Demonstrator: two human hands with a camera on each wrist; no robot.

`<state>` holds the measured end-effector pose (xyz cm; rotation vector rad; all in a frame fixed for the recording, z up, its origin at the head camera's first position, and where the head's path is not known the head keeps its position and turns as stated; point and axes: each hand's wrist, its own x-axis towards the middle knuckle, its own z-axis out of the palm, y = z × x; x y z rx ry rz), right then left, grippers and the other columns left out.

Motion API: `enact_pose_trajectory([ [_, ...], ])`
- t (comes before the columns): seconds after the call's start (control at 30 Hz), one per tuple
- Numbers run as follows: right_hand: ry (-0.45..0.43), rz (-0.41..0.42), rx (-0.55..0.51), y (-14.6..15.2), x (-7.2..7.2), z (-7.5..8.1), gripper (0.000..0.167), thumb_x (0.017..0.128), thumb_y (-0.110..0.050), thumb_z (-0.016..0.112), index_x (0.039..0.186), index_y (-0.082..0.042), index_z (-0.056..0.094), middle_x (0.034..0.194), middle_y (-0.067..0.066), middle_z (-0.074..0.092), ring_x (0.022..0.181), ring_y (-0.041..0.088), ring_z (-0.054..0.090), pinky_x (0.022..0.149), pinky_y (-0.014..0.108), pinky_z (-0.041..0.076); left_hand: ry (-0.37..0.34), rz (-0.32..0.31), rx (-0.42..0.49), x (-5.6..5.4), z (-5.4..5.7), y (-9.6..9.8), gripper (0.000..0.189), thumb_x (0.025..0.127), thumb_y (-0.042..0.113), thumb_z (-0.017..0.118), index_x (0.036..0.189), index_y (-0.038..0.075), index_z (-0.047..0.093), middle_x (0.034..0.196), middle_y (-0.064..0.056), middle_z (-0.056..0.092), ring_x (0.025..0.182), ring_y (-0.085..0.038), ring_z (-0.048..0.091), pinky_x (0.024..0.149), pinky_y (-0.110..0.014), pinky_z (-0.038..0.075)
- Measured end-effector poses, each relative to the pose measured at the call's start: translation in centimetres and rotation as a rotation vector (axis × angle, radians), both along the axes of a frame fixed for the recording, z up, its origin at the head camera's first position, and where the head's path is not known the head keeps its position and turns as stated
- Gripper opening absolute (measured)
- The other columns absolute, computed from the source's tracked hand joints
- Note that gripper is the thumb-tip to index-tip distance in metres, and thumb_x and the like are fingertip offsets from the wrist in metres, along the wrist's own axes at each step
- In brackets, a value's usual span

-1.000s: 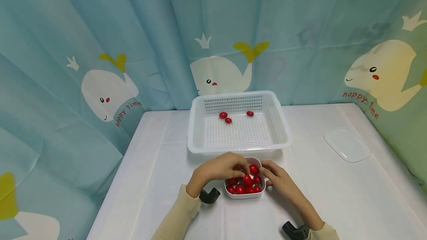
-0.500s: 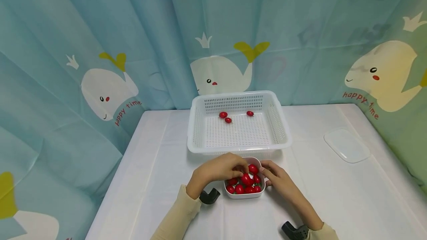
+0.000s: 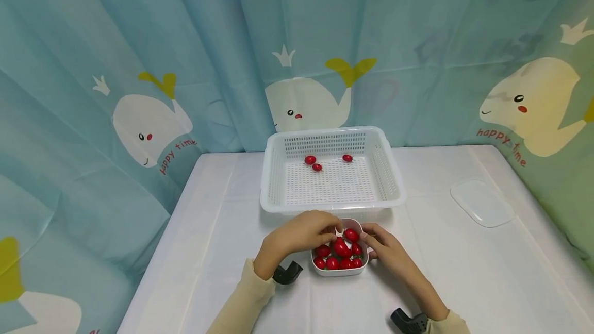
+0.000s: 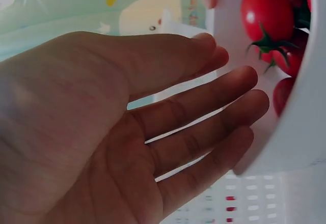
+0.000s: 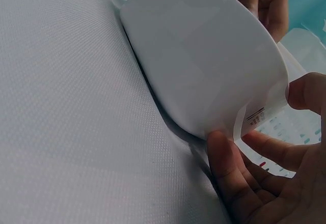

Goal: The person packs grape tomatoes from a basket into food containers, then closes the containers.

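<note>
Several red cherry tomatoes with green stems lie in a small white box near the front of the table. My left hand hovers over the box's back left corner. In the left wrist view, that hand has loosely extended fingers and nothing between them; its fingertips are by the box wall, close to a tomato. At the box's right side, my right hand holds the wall. The right wrist view shows its thumb at the rim and its fingers against the outside of the box.
A white perforated basket stands just behind the box, with 3 cherry tomatoes inside. A clear lid lies on the right of the white-covered table. Behind the table hangs a blue-green whale-print curtain.
My left hand has drawn slightly left and back from the tomatoes, and more of the box's inside shows. The right hand stays at the box's side.
</note>
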<state>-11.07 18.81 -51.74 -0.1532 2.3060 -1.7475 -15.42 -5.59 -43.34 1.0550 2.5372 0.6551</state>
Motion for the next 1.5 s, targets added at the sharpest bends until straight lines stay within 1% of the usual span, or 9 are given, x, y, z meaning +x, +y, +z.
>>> enact_pose_trajectory([
  [0.07,-0.003,0.002,-0.001,-0.1,0.0,0.0,0.04,0.107,-0.027,0.057,0.138,-0.003,0.059,0.132,0.021,0.065,0.104,0.008,0.06,0.076,0.025,0.058,-0.007,-0.007,0.018,0.2,0.3,-0.2,0.02,0.102,0.015,0.066,0.12,0.009,0.073,0.097,0.007,0.071,0.081,-0.001,0.059,0.082,-0.016,0.052],
  [0.17,-0.006,0.0,0.0,-0.2,0.1,-0.1,0.039,0.107,-0.026,0.057,0.138,-0.003,0.059,0.131,0.021,0.065,0.104,0.009,0.059,0.076,0.025,0.058,-0.009,-0.04,0.046,0.3,1.0,-0.4,0.021,0.103,0.017,0.065,0.121,0.009,0.073,0.096,0.008,0.07,0.081,-0.001,0.058,0.08,-0.015,0.052],
  [0.27,-0.003,-0.002,0.003,-0.2,0.1,-0.1,0.039,0.106,-0.026,0.057,0.137,-0.003,0.06,0.13,0.021,0.066,0.105,0.01,0.058,0.075,0.025,0.058,-0.011,-0.069,0.061,0.2,2.0,-0.6,0.02,0.104,0.019,0.064,0.121,0.011,0.073,0.099,0.007,0.07,0.084,-0.002,0.059,0.081,-0.016,0.052],
  [0.43,0.001,-0.012,0.006,-0.1,0.1,-0.1,0.039,0.107,-0.026,0.057,0.138,-0.003,0.059,0.13,0.021,0.066,0.109,0.016,0.058,0.075,0.026,0.058,0.011,-0.086,0.058,-0.7,4.0,-1.1,0.02,0.104,0.02,0.064,0.12,0.014,0.074,0.11,0.005,0.074,0.091,-0.005,0.061,0.087,-0.021,0.055],
  [0.57,-0.001,-0.01,0.002,-0.1,0.0,-0.1,0.039,0.107,-0.025,0.056,0.138,-0.002,0.059,0.131,0.021,0.066,0.111,0.017,0.06,0.075,0.026,0.059,0.033,-0.105,0.043,-1.8,5.4,-1.6,0.02,0.105,0.019,0.063,0.12,0.013,0.074,0.112,0.004,0.075,0.092,-0.007,0.063,0.087,-0.024,0.056],
  [0.8,0.013,0.008,-0.004,-0.1,0.1,0.0,0.039,0.106,-0.022,0.056,0.139,-0.001,0.058,0.131,0.023,0.065,0.11,0.017,0.059,0.074,0.026,0.058,0.077,-0.117,0.009,-4.3,6.7,-2.1,0.018,0.104,0.018,0.063,0.118,0.013,0.074,0.111,0.002,0.075,0.093,-0.01,0.064,0.085,-0.024,0.055],
  [1.13,0.0,-0.002,0.004,-0.1,0.1,0.1,0.039,0.107,-0.026,0.057,0.138,-0.002,0.059,0.131,0.022,0.065,0.112,0.018,0.06,0.075,0.025,0.058,0.077,-0.119,-0.023,-8.3,8.0,-1.9,0.018,0.104,0.015,0.061,0.117,0.013,0.074,0.112,-0.001,0.075,0.096,-0.012,0.067,0.087,-0.025,0.056],
  [1.27,-0.003,-0.008,0.011,-0.1,0.2,0.1,0.04,0.107,-0.027,0.057,0.138,-0.003,0.06,0.131,0.02,0.066,0.109,0.015,0.059,0.075,0.025,0.058,0.046,-0.092,-0.022,-10.2,7.9,-1.6,0.019,0.105,0.016,0.06,0.119,0.011,0.073,0.115,-0.006,0.075,0.101,-0.015,0.068,0.091,-0.029,0.056],
  [1.5,0.006,-0.007,0.019,-0.1,0.1,0.0,0.04,0.107,-0.026,0.056,0.138,-0.002,0.059,0.132,0.021,0.066,0.106,0.009,0.059,0.076,0.024,0.059,-0.027,0.013,0.036,-13.2,7.6,-1.0,0.021,0.105,0.015,0.061,0.121,0.007,0.072,0.12,-0.012,0.074,0.104,-0.022,0.07,0.091,-0.031,0.058],
])
